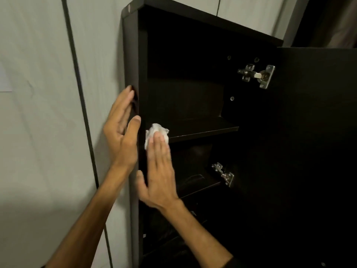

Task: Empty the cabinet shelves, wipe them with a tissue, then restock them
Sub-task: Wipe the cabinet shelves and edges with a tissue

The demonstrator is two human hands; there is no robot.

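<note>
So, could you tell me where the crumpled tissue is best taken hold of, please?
Probably the bunched upper part of the tissue, showing above the fingertips of the right hand, pinched from the cabinet's open front. It sits at the left end of the shelf against the side panel, which blocks the left, and the flat fingers cover its lower part.

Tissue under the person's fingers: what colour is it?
White; the tissue shows best in the head view, against the dark cabinet.

The right hand (160, 171) covers half the tissue (156, 130); at three o'clock the door (318, 132) runs off frame.
</note>
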